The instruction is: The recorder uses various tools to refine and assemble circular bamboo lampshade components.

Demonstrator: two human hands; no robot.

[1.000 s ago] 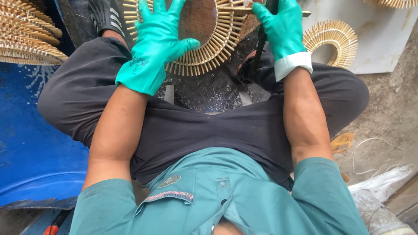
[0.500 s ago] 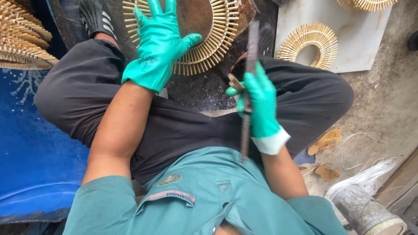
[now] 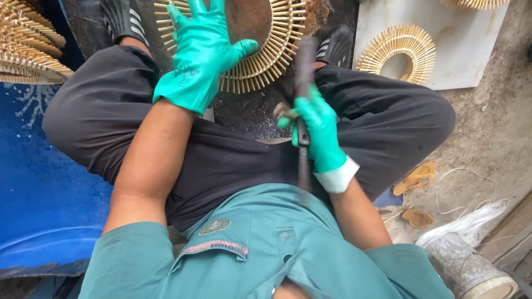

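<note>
I sit cross-legged in black trousers and a teal shirt, both hands in green rubber gloves. My left hand (image 3: 202, 52) lies flat with fingers spread on a round disc of radiating bamboo sticks (image 3: 274, 47) on the dark ground between my feet. My right hand (image 3: 317, 126) is closed around a long dark blade-like tool (image 3: 303, 66) that it holds upright over my lap, its tip near the disc's right edge. A small pale piece shows at its fingertips; I cannot tell what it is.
A second bamboo ring (image 3: 397, 52) rests on a white board (image 3: 471, 44) at the upper right. Stacked bamboo discs (image 3: 27, 44) sit at the upper left above a blue tarp (image 3: 39, 182). Sandals (image 3: 417, 177), a white cord and a wrapped container (image 3: 471, 260) lie at the right.
My right hand came back from the disc toward my lap, bringing the long dark tool upright. My left hand stayed pressed on the disc.
</note>
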